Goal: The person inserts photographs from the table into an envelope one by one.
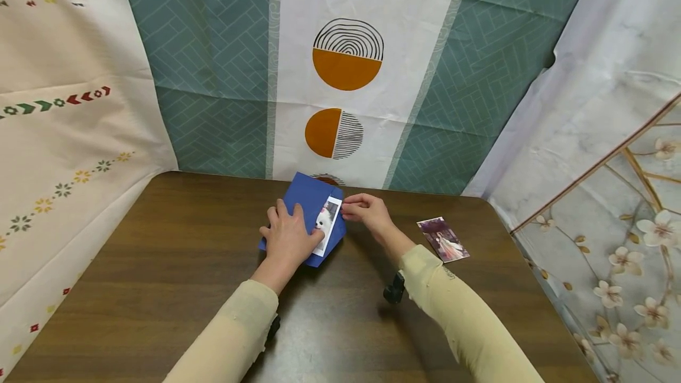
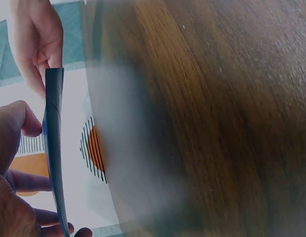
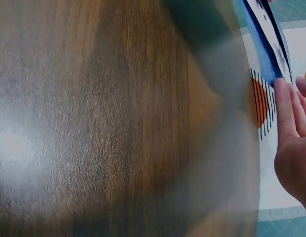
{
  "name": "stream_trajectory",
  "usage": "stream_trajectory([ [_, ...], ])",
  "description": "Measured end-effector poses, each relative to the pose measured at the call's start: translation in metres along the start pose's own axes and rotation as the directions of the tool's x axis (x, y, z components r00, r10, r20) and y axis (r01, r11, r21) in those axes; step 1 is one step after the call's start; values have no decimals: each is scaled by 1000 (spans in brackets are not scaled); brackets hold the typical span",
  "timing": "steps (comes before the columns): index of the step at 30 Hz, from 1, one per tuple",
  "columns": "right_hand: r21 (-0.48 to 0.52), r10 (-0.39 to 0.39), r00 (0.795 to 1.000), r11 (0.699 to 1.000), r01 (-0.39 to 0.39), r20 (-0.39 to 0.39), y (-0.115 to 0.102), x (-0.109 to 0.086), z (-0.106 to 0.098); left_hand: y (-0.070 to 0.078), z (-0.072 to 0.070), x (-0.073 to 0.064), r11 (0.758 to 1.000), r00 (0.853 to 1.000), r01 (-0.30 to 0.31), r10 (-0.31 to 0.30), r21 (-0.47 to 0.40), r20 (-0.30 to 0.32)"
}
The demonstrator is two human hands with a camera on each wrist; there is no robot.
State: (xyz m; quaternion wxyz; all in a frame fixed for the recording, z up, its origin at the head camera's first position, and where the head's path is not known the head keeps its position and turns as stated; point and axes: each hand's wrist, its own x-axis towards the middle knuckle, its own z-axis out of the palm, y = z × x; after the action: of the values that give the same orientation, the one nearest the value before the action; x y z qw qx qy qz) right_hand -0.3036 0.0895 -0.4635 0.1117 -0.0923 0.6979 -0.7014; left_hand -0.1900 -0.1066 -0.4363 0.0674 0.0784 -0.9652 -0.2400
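A blue paper envelope (image 1: 307, 197) is held up off the table, its pocket opening and flap facing right. Partway out of that opening shows a photo (image 1: 327, 226) of a fluffy white animal with a white border. My left hand (image 1: 287, 232) grips the envelope, thumb reaching over the photo and fingers spread on the blue paper. In the left wrist view the envelope (image 2: 54, 123) appears edge-on, with fingertips curling past its lower end. At the photo's right edge, fingertips of my right hand (image 1: 367, 210) pinch; the exact contact with photo or flap is partly hidden.
Another photo (image 1: 443, 239), showing a figure in a pale dress, lies on the brown wooden table (image 1: 159, 265) right of the right hand. Patterned cloths hang behind the table (image 1: 348, 52) and along both sides.
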Motion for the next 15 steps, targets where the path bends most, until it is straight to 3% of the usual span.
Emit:
stream_trajectory([
  [3, -15, 23, 999, 1000, -23, 38, -1, -2, -1, 0, 0, 0, 1000, 1000, -2, 2, -3, -1],
  [15, 9, 62, 996, 998, -63, 65, -3, 1, 8, 6, 0, -1, 1000, 1000, -6, 6, 1, 12],
])
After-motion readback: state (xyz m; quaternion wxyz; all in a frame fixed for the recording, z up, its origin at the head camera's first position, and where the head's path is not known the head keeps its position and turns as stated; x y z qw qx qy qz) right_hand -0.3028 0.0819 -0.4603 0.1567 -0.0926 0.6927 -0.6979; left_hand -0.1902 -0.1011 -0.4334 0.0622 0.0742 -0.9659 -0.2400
